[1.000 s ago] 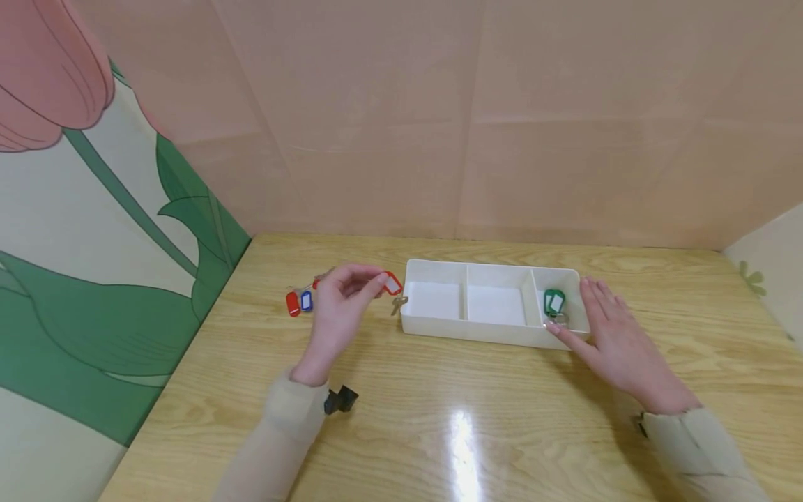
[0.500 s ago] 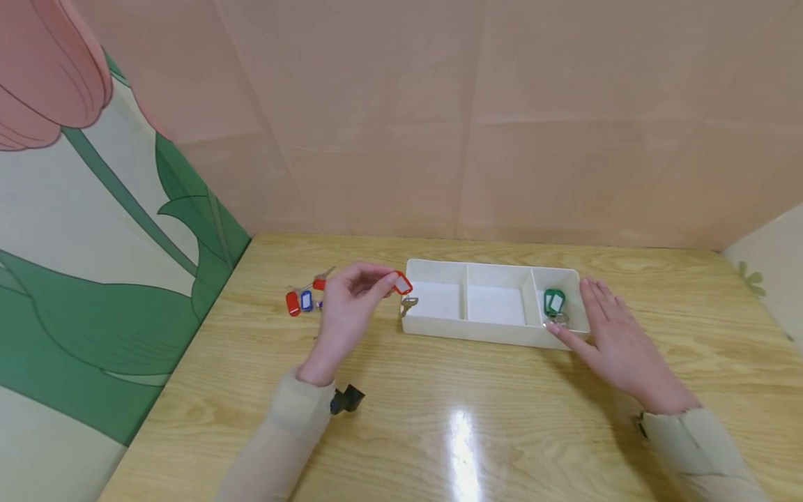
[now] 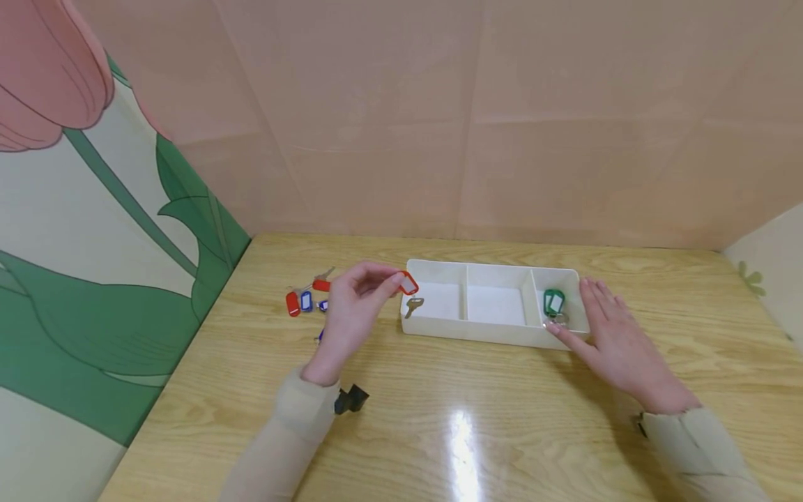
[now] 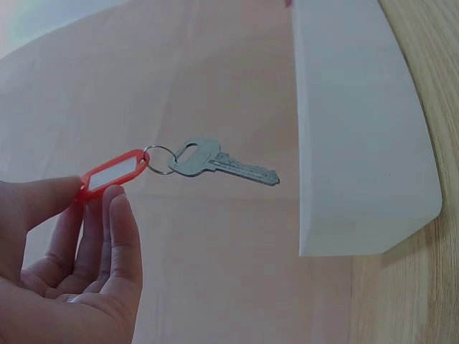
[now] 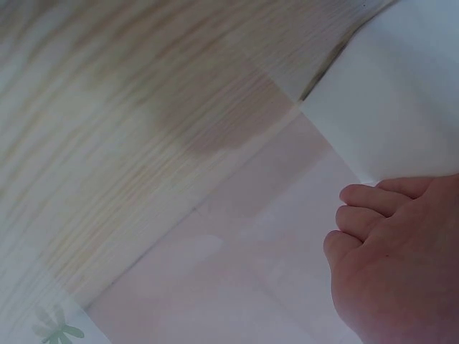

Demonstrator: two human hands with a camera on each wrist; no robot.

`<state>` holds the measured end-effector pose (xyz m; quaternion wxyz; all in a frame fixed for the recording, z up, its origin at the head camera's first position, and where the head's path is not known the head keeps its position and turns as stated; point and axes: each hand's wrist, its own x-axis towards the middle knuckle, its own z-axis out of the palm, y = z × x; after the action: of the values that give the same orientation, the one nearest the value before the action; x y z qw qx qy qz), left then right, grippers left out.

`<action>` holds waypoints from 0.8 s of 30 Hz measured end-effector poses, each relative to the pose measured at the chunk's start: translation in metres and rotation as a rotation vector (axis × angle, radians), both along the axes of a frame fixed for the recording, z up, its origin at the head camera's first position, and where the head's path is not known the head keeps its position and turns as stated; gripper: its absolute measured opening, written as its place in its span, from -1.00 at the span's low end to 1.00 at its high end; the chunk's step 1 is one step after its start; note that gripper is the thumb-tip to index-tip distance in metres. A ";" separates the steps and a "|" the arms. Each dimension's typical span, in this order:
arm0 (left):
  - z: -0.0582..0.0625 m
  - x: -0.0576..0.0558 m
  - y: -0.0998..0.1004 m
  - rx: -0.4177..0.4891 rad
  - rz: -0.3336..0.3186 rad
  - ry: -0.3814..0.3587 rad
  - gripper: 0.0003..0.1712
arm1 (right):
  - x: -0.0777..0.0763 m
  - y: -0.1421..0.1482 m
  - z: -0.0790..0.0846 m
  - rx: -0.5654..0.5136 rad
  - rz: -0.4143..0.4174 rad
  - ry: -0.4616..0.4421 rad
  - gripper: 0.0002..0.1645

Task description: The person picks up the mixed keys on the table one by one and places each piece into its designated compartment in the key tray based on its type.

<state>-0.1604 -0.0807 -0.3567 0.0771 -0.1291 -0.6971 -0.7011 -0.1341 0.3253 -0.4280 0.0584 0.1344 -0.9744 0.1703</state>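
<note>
My left hand pinches a red key tag between thumb and fingertips. From the tag's ring hangs a silver key, in front of the left compartment of a white three-compartment box. In the left wrist view the key hangs clear of the outer box wall. My right hand rests on the box's right end, thumb at the front rim and fairly straight fingers along the outer end wall. In the right compartment lie green key tags with keys, partly behind the thumb.
Left of the box, on the wooden table, lie more tagged keys: red tags, a blue tag and further blue ones partly behind the left hand. A pinkish cloth-like backdrop rises behind the table, a painted wall at left.
My left hand has moved right with the red key tag, bringing its key from beside the box to over its left end. More loose tags show behind that hand. The right hand has stayed still.
</note>
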 end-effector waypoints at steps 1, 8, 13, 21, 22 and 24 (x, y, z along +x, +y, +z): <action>0.000 0.000 0.000 -0.001 0.001 0.002 -0.85 | 0.000 0.000 0.000 0.002 0.000 0.000 0.21; 0.001 0.001 0.006 0.005 -0.016 0.028 -0.85 | 0.000 0.000 0.001 0.004 -0.003 -0.005 0.21; -0.003 0.000 0.015 0.008 -0.050 0.059 -0.85 | 0.001 0.000 0.001 0.000 -0.004 -0.008 0.21; -0.003 -0.001 0.026 0.010 -0.094 0.064 -0.85 | 0.001 0.000 0.001 0.000 -0.002 -0.004 0.20; -0.002 -0.001 0.027 0.010 -0.096 0.068 -0.86 | 0.001 0.000 0.001 0.001 -0.002 -0.004 0.20; -0.002 -0.001 0.029 0.011 -0.100 0.071 -0.86 | 0.001 0.000 0.000 0.002 -0.003 -0.003 0.20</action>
<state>-0.1615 -0.0513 -0.3584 0.0673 -0.1884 -0.6827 -0.7027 -0.1333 0.3249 -0.4278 0.0572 0.1328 -0.9749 0.1694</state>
